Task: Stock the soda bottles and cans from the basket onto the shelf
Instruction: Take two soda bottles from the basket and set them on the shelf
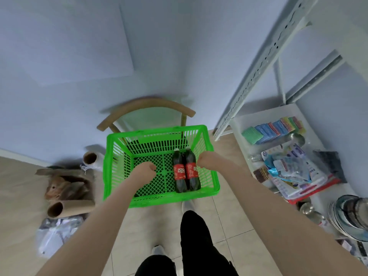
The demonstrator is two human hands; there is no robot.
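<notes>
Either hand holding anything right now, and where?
Left hand curled, holding nothing. Right hand curled beside the right bottle; a grip cannot be told.

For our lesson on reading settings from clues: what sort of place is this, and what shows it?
Probably a storeroom or mock shop corner: a white metal shelf holds coloured sponges and stacked bowls, and a green basket on a chair holds two cola bottles.
</notes>
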